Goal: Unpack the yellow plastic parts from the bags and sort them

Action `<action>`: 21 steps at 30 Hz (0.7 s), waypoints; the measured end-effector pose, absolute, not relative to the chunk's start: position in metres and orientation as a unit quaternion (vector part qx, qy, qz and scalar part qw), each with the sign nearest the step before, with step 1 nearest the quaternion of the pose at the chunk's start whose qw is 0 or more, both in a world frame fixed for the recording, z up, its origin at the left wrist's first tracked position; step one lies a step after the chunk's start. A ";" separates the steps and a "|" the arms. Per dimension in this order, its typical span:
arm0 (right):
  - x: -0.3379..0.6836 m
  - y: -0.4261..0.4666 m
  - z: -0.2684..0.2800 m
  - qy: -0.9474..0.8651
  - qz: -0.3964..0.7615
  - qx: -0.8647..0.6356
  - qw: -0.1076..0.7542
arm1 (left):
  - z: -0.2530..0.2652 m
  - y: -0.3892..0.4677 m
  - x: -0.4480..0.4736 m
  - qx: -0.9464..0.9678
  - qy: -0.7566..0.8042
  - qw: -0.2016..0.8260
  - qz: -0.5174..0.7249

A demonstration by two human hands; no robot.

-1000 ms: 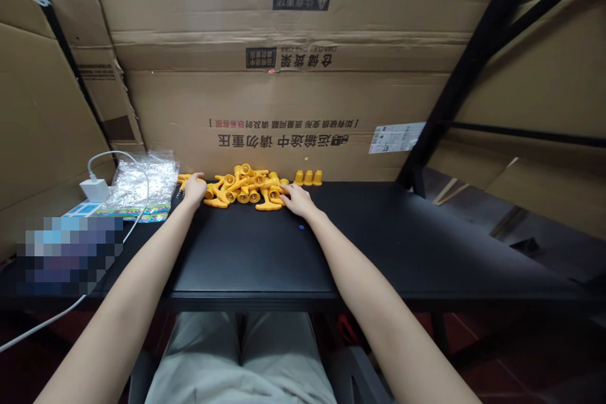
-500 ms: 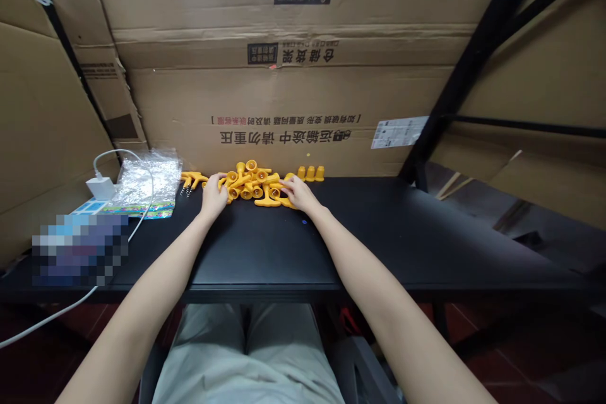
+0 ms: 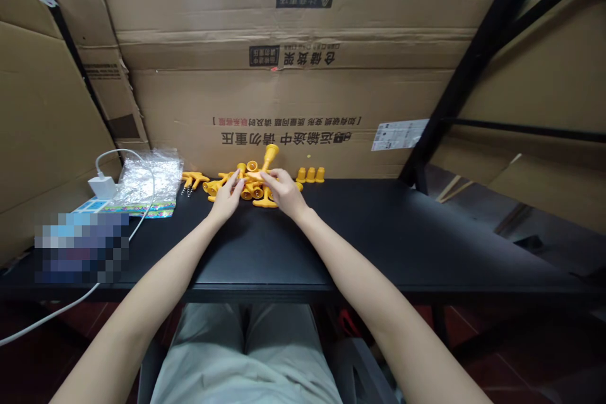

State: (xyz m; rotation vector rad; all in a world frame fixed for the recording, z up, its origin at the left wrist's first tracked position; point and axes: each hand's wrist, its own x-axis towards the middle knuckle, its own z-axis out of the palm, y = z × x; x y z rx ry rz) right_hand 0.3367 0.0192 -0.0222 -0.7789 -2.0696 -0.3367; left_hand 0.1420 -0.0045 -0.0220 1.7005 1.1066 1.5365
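A heap of yellow corkscrews [image 3: 247, 194] with T-shaped handles and bell-shaped ends lies at the back of the black table. Out of it my right hand [image 3: 284, 192] holds up one yellow corkscrew [image 3: 269, 156], its bell end pointing up and its handle between thumb and fingers. At the heap's left side is my left hand [image 3: 227, 199], thumb and fingers apart around the yellow pieces; whether it touches any of them is hard to see.
Several T-handles with bare metal spirals [image 3: 192, 180] lie left of the heap. To its right, three yellow cups [image 3: 311, 175] stand by the cardboard wall [image 3: 189, 88]. At left are a clear plastic bag [image 3: 146, 183], a white charger [image 3: 101, 187] with its cable, and a blurred-out object [image 3: 83, 249].
My right hand has moved left and inward and has lifted a corkscrew, bell end up, from the heap. My left hand has shifted right toward the middle of the heap.
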 end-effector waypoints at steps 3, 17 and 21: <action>0.314 0.010 -0.028 -0.874 -0.147 -0.247 0.391 | -0.023 -0.001 0.148 0.510 0.402 0.462 0.604; 0.322 0.006 -0.024 -0.855 -0.238 -0.325 0.327 | -0.027 0.011 0.125 0.601 0.398 0.442 0.534; 0.329 0.011 -0.022 -0.863 -0.219 -0.342 0.299 | -0.029 0.009 0.126 0.653 0.370 0.444 0.489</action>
